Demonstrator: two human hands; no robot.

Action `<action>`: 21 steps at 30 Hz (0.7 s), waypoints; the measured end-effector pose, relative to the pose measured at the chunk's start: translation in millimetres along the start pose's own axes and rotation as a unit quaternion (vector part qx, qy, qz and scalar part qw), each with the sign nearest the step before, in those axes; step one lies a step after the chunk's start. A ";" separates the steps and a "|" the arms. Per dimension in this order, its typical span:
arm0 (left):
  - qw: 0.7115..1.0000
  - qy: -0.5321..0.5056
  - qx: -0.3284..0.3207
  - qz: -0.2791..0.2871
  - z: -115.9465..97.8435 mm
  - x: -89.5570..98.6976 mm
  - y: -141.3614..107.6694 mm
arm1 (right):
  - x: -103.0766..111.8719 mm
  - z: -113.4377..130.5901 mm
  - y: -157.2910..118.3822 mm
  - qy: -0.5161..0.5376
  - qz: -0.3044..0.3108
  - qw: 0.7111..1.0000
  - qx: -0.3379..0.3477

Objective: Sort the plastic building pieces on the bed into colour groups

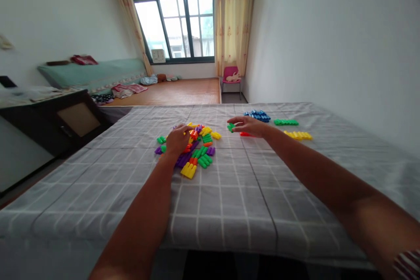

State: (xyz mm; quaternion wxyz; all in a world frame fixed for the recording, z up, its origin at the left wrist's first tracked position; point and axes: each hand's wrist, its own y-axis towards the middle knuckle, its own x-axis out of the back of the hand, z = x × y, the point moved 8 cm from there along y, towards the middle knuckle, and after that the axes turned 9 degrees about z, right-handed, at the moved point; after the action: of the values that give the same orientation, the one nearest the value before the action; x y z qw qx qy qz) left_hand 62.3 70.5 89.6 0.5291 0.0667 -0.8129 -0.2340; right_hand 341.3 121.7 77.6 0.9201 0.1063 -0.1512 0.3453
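Observation:
My left hand [178,141] is over a mixed pile of plastic building pieces [187,157] in purple, green, yellow and orange. Its fingers reach to an orange piece [194,134] at the top of the pile, and whether they grip it I cannot make out. To the right, my right hand [247,126] is closed on a green plastic building piece [231,127], held above the cloth by the fingertips. Just below that hand lies a red piece [245,134], partly covered. Behind it sits a heap of blue pieces [257,116].
A row of green pieces [286,122] and a row of yellow pieces [298,135] lie at the right on the grey checked cloth [226,201]. Past the table are a wooden bed platform [183,89] and a pink chair [230,72]. A dark cabinet [65,124] stands at the left.

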 end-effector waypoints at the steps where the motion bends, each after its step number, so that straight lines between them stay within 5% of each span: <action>1: 1.000 0.003 -0.001 0.001 0.5 -0.3 0.5 | 30.1 -7.5 -14.3 -0.015 -0.050 0.999 -0.014; 4: 1.000 0.013 -0.014 0.004 0.8 -2.1 2.4 | 129.5 -39.4 -71.0 -0.073 -0.225 0.968 -0.080; 6: 1.000 0.022 -0.020 0.008 0.9 -3.9 3.4 | 187.4 -64.2 -114.6 -0.147 -0.338 0.917 -0.154; 8: 0.999 0.030 -0.021 0.014 1.4 -6.0 4.0 | 219.8 -89.0 -142.1 -0.199 -0.363 0.884 -0.216; 13: 0.999 0.034 -0.025 0.027 3.5 -8.9 4.0 | 225.6 -122.7 -146.0 -0.262 -0.306 0.882 -0.243; 21: 0.999 0.034 -0.019 0.034 5.3 -7.6 3.6 | 221.1 -120.8 -144.2 -0.262 -0.281 0.900 -0.208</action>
State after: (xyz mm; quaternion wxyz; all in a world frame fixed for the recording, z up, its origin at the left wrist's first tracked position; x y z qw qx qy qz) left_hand 61.3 78.1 83.2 0.5650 0.0370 -0.7918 -0.2288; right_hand 620.6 184.7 29.6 0.9073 0.0369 -0.4189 -0.0069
